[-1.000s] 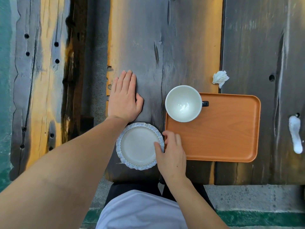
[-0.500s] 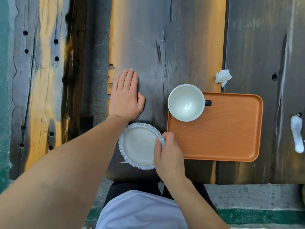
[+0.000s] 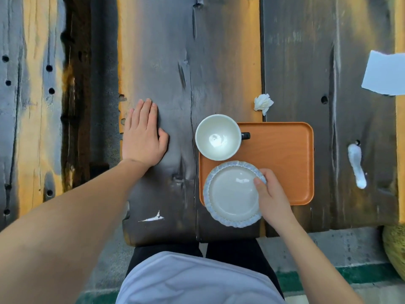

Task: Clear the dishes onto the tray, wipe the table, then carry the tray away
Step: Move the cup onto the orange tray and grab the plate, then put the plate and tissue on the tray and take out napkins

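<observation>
The tray (image 3: 282,163) is the orange one lying flat on the dark wooden table (image 3: 219,62), and the rest is placed from it, going left to right.

Well to the left of the tray, the left hand (image 3: 143,137) lies palm down on the wood, fingers straight and close together, thumb spread toward the tray; it holds nothing. Nearer the table's front edge, between that forearm and the tray, there is a thin white smear (image 3: 152,218) on the wood.

At the tray's far left corner stands a white cup (image 3: 217,137), upright and empty, its dark handle pointing right over the tray; its left side overhangs the tray's left rim.

At the tray's near left corner is a pale plate (image 3: 233,194) with a bluish fluted rim. It overlaps the tray's near and left rims, and I cannot tell whether it rests on the tray or is held just above it. The right hand (image 3: 271,194) pinches the plate's right edge, thumb on top, fingers curled under the rim.

Just beyond the tray's far edge lies a crumpled white napkin (image 3: 263,103). To the right of the tray, apart from it, lies a white spoon (image 3: 357,166). Farther right and farther back, at the picture's edge, is a white sheet of paper (image 3: 384,73).
</observation>
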Available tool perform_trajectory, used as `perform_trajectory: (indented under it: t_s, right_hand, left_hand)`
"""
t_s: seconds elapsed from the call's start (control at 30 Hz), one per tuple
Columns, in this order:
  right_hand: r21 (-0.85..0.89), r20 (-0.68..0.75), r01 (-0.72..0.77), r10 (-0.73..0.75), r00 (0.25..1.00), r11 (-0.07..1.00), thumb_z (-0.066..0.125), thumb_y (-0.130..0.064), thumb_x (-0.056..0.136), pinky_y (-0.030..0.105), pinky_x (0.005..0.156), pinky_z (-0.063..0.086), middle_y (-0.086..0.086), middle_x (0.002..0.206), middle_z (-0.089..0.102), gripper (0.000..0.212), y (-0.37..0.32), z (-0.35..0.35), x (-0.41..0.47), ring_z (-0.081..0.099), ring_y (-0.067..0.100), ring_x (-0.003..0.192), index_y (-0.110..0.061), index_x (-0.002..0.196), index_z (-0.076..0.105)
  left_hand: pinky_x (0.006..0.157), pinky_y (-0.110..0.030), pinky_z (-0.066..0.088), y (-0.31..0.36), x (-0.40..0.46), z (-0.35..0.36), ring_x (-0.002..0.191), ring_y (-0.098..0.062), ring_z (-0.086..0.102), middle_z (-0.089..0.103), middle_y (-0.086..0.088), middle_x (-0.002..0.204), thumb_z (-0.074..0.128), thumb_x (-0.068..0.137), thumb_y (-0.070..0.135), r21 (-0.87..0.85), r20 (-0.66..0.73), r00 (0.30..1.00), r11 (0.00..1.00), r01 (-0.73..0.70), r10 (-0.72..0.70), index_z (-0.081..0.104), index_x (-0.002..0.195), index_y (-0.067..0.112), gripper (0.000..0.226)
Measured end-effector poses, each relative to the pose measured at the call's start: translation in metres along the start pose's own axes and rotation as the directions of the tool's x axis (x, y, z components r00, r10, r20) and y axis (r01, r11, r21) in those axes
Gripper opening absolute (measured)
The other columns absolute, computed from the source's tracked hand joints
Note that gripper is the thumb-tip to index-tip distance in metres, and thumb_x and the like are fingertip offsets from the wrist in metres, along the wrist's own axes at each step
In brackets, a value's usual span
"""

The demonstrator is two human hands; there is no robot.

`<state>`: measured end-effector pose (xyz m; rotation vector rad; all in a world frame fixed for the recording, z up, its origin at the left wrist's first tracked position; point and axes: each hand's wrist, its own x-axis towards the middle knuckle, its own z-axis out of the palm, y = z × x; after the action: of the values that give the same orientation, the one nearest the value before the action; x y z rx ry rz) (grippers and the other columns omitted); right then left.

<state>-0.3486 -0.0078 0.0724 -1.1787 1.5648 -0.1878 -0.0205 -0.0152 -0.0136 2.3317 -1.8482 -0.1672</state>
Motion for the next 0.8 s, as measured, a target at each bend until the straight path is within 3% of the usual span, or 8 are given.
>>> perform_trajectory:
  t_s: [0.07, 0.13, 0.23, 0.3, 0.43, 0.57, 0.8]
  right_hand:
    - [-0.067, -0.018, 0.013, -0.014, 1.0, 0.998, 0.039, -0.024, 0.108, 0.008, 0.062, 0.047, -0.01, 0.095, 0.064, 0.017, 0.003, -0.011, 0.01, 0.06, -0.004, 0.079, -0.03, 0.104, 0.054]
    - [-0.133, -0.03, 0.033, -0.037, 0.999, 0.991, 0.038, -0.024, 0.108, 0.013, 0.056, 0.041, -0.002, 0.089, 0.065, 0.016, 0.006, -0.018, 0.02, 0.057, 0.006, 0.071, -0.027, 0.106, 0.053]
    - [-0.187, -0.016, 0.075, -0.079, 0.997, 0.98, 0.037, -0.028, 0.107, 0.032, 0.059, 0.045, 0.013, 0.087, 0.066, 0.015, 0.01, -0.021, 0.03, 0.059, 0.027, 0.071, -0.025, 0.111, 0.052]
    - [-0.223, -0.013, 0.099, -0.105, 0.994, 0.97, 0.037, -0.031, 0.107, 0.045, 0.065, 0.05, 0.009, 0.087, 0.066, 0.014, 0.013, -0.019, 0.032, 0.061, 0.026, 0.075, -0.028, 0.112, 0.05]
    - [-0.32, -0.01, 0.131, -0.142, 0.99, 0.938, 0.036, -0.032, 0.107, 0.045, 0.075, 0.054, -0.002, 0.093, 0.063, 0.021, 0.015, -0.016, 0.034, 0.061, 0.015, 0.084, -0.027, 0.124, 0.047]
    - [-0.375, -0.027, 0.139, -0.161, 0.987, 0.916, 0.036, -0.031, 0.108, 0.038, 0.088, 0.05, -0.004, 0.115, 0.06, 0.034, 0.018, -0.01, 0.035, 0.057, 0.014, 0.105, -0.018, 0.137, 0.047]
    - [-0.418, -0.101, 0.15, -0.21, 0.973, 0.896, 0.045, -0.026, 0.104, 0.038, 0.091, 0.047, -0.006, 0.116, 0.052, 0.024, 0.021, -0.013, 0.039, 0.05, 0.015, 0.111, -0.021, 0.126, 0.055]
  left_hand:
    - [0.125, -0.052, 0.022, 0.0, 0.0, 0.001, 0.149, -0.038, 0.032, 0.041, -0.022, 0.157, 0.045, 0.091, 0.025, 0.0, -0.007, 1.0, 1.0, 0.003, -0.003, 0.041, 0.15, -0.003, 0.065]
    - [0.125, -0.052, 0.022, 0.0, 0.0, 0.002, 0.149, -0.038, 0.032, 0.041, -0.022, 0.157, 0.044, 0.091, 0.025, -0.004, -0.008, 1.0, 1.0, 0.009, -0.009, 0.041, 0.15, -0.003, 0.066]
    - [0.124, -0.053, 0.022, 0.0, 0.0, 0.003, 0.149, -0.039, 0.031, 0.04, -0.022, 0.157, 0.043, 0.091, 0.025, -0.014, -0.006, 1.0, 1.0, 0.012, -0.012, 0.04, 0.15, -0.003, 0.065]
    - [0.124, -0.053, 0.022, -0.001, 0.0, 0.005, 0.149, -0.039, 0.031, 0.039, -0.022, 0.158, 0.042, 0.091, 0.026, -0.013, -0.007, 1.0, 1.0, 0.011, -0.011, 0.04, 0.15, -0.003, 0.065]
    - [0.125, -0.052, 0.022, -0.001, 0.001, 0.006, 0.15, -0.039, 0.03, 0.039, -0.022, 0.158, 0.042, 0.091, 0.026, -0.01, -0.006, 1.0, 1.0, 0.014, -0.014, 0.04, 0.15, -0.003, 0.065]
    - [0.125, -0.052, 0.021, -0.002, 0.0, 0.005, 0.149, -0.039, 0.03, 0.039, -0.022, 0.158, 0.041, 0.092, 0.027, -0.016, 0.008, 1.0, 1.0, 0.02, -0.02, 0.04, 0.15, -0.003, 0.066]
    - [0.126, -0.052, 0.02, 0.016, 0.001, 0.0, 0.152, -0.034, 0.029, 0.039, -0.017, 0.16, 0.038, 0.091, 0.022, -0.086, 0.024, 0.987, 0.983, 0.16, -0.159, 0.042, 0.151, -0.001, 0.064]
